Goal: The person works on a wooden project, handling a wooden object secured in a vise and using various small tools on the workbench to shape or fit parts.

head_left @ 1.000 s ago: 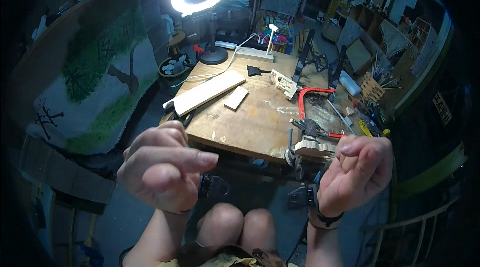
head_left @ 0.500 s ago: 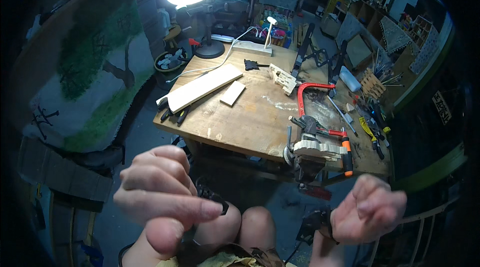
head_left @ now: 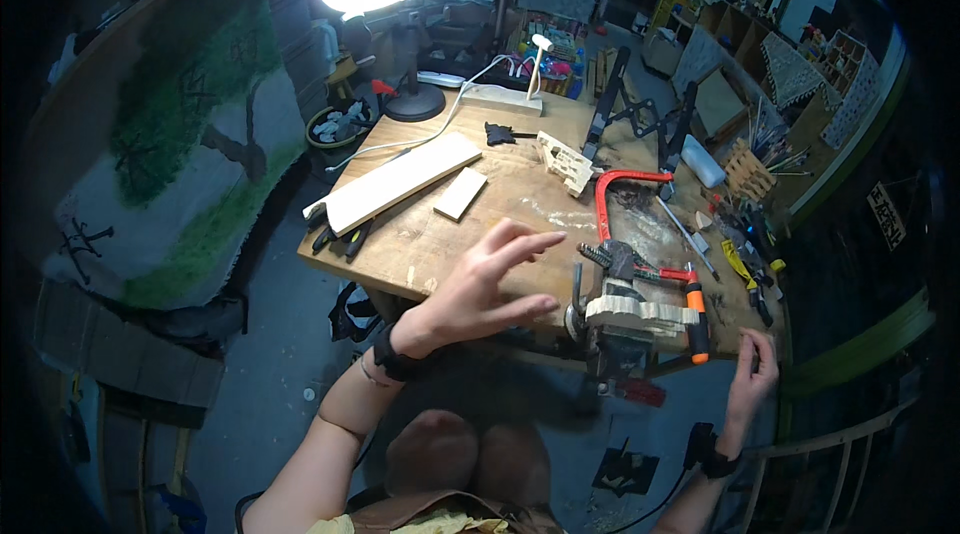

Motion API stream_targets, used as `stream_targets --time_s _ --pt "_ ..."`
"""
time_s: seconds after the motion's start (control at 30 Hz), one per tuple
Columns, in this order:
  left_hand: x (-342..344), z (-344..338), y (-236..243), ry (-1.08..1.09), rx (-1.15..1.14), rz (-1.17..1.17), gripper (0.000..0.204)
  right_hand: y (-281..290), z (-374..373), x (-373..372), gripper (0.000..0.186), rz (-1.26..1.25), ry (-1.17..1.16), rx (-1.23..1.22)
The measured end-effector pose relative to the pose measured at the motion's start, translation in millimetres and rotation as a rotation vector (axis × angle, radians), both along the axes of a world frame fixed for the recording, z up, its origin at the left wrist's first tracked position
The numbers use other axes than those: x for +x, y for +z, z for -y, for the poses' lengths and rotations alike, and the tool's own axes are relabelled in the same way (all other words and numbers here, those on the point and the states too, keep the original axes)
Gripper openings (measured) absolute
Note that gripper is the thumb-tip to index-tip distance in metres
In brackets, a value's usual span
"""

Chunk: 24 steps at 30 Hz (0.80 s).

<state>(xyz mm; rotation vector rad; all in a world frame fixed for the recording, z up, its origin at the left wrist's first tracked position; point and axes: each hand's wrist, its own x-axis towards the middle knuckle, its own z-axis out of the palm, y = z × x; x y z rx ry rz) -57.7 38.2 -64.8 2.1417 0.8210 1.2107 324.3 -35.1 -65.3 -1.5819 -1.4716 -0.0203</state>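
Observation:
My left hand [head_left: 485, 282] reaches over the table's front edge with its fingers spread and nothing in them. To its right, a bench vise [head_left: 612, 346] stands at the front edge. A pale, wavy-edged wooden piece [head_left: 640, 312] lies flat at its jaws. Beside it is a coping saw with a red frame [head_left: 602, 199] and an orange and black handle [head_left: 697, 319]; the vise hides part of the saw. My right hand [head_left: 752, 379] is off the table's front right corner, fingers loosely bent and apart from the thumb, with nothing visible in it.
On the wooden table [head_left: 400, 254] lie a long board [head_left: 410, 184], a small wooden block [head_left: 460, 196] and a cut-out wooden piece [head_left: 565, 164]. A ring lamp [head_left: 415, 102] and a small mallet [head_left: 538, 66] stand at the back. Pliers [head_left: 740, 264] and other tools crowd the right edge.
Both hands have moved forward, away from my body. My left hand has gone right toward the vise, its fingers spreading from a curl. My right hand has come up near the table corner.

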Motion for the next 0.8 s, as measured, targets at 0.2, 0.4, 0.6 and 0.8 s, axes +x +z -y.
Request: stream_targets --time_s 0.2,0.4,0.6,0.8 --pt "17 -14 -14 -0.127 0.089 -0.080 0.071 -34 -39 13 0.014 0.018 0.175 0.050" --pt "15 -4 -9 -0.187 0.043 -0.231 0.074 -52 -40 0 0.011 0.142 0.061 0.143" --pt "13 -1 -6 -0.193 0.046 -0.265 0.077 -66 -46 -3 0.015 0.010 -0.018 0.265" --pt "14 -4 -8 -0.244 -0.008 -0.270 0.077 -73 -46 5 0.015 -0.036 -0.032 0.273"
